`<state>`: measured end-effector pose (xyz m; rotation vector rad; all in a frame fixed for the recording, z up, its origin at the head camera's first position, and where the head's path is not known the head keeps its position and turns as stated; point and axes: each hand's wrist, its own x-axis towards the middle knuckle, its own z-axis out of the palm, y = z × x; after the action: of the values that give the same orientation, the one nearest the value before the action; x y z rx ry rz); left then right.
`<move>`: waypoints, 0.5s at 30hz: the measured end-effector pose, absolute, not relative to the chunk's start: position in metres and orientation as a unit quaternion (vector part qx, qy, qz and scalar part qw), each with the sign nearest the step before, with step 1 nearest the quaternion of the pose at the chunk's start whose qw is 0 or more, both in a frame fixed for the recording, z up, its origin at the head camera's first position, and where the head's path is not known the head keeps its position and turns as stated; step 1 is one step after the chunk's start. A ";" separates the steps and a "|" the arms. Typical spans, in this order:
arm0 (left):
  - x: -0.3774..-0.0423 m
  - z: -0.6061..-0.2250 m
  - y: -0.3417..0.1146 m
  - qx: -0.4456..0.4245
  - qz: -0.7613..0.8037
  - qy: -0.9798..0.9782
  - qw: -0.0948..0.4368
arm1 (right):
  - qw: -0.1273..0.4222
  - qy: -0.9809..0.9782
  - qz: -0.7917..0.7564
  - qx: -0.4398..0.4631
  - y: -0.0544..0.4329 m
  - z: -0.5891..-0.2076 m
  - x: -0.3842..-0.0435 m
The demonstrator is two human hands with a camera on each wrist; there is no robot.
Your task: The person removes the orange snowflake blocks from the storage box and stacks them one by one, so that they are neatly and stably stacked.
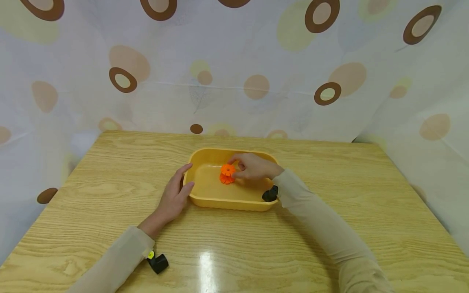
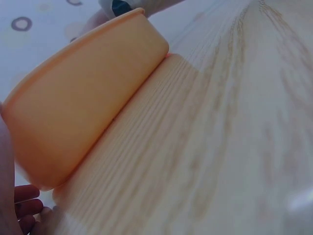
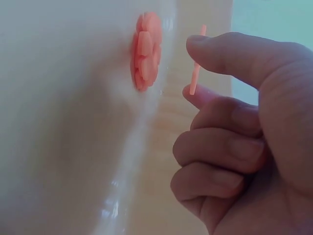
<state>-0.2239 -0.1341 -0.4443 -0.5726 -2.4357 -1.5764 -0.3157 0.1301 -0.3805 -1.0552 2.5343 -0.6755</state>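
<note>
A thin orange flower-shaped disc point(image 1: 227, 169) is pinched between thumb and index finger of my right hand point(image 1: 253, 166), over the inside of a yellow plastic tub point(image 1: 227, 204). In the right wrist view the disc point(image 3: 194, 81) appears edge-on, with the other fingers curled into the palm. Just below it a small stack of similar orange flower-shaped pieces point(image 3: 146, 51) lies on the tub floor, a gap between. My left hand point(image 1: 175, 196) holds the tub's left end, thumb and index finger over the rim. Its other fingers point(image 2: 27, 208) curl by the tub's lower corner.
The tub stands on a wood-grain table point(image 1: 234, 244). Behind the table hangs a pale curtain point(image 1: 227, 61) with brown and beige spots. Black wrist cameras sit at both cuffs; the right one point(image 1: 270, 194) overlaps the tub's front right corner.
</note>
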 end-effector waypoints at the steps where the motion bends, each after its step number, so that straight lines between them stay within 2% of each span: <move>1: -0.224 -0.444 -0.134 -0.192 -0.530 -0.821 0.092 | 0.156 0.885 -0.237 -0.368 0.130 -0.381 -0.316; 15: -0.225 -0.446 -0.135 -0.194 -0.532 -0.819 0.093 | 0.151 0.897 -0.238 -0.341 0.134 -0.381 -0.317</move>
<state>-0.2249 -0.1348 -0.4459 -0.5769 -2.4311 -1.5788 -0.3166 0.1340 -0.3813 -0.9792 2.5763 -0.6822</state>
